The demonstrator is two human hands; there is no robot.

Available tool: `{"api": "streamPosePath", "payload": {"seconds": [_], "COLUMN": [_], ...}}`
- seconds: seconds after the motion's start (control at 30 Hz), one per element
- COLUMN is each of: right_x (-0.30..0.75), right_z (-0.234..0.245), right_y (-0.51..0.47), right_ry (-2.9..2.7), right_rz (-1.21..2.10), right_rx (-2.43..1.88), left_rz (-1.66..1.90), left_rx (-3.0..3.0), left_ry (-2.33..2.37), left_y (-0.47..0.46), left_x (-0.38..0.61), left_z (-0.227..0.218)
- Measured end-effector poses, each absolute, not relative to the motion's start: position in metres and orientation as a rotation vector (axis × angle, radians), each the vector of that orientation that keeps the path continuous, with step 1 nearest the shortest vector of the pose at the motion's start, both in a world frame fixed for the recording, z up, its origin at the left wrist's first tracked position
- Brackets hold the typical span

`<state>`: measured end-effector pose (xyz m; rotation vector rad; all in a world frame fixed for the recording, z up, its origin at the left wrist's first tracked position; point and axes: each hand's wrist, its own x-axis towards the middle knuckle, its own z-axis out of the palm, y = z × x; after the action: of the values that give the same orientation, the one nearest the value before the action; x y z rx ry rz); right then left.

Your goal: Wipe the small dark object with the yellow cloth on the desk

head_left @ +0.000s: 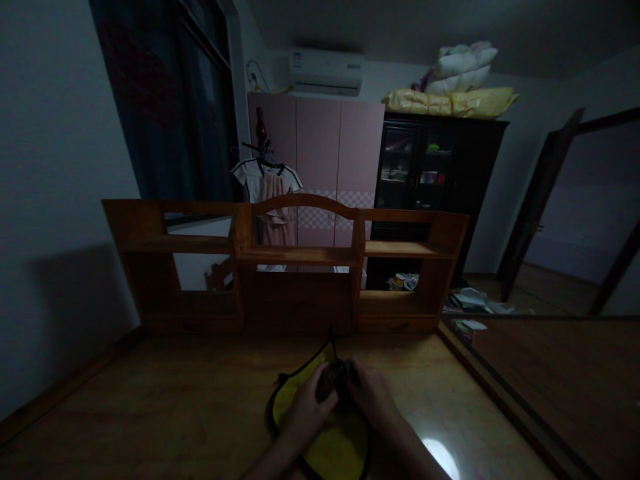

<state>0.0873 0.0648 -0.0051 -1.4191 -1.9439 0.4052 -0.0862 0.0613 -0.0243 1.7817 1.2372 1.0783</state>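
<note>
A yellow, flat, rounded piece with black edging lies on the wooden surface in front of me, perhaps a cloth or a pouch. Its black-trimmed tip points away from me. Over it, my left hand is closed around a small dark object, too dim to name. My right hand comes in from the other side, its fingers bent against something dark right beside that object. What its fingertips grip is hidden in shadow. Both hands nearly meet above the yellow piece.
A wooden shelf unit stands along the surface's far edge, with a wall at the left. A raised wooden rim borders the right side. Beyond stand a pink wardrobe, a dark cabinet and hanging clothes.
</note>
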Motion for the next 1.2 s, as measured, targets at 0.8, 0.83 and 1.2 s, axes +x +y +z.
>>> {"api": "streamPosePath", "payload": {"seconds": [0.8, 0.83, 1.2], "right_x": [0.075, 0.074, 0.078], "right_z": [0.0, 0.0, 0.003], "right_y": [0.052, 0.052, 0.054], "right_ry": [-2.087, -2.076, -1.965], "right_rz": [0.369, 0.378, 0.487], "right_rx": [-1.215, -1.192, -1.129], "left_rz": [1.051, 1.043, 1.059], "left_rx": [1.851, 1.844, 1.926], "left_ry": [1.559, 1.57, 1.525], "left_y": [0.051, 0.052, 0.05], "left_x": [-0.089, -0.09, -0.082], "left_z": [0.007, 0.005, -0.004]}}
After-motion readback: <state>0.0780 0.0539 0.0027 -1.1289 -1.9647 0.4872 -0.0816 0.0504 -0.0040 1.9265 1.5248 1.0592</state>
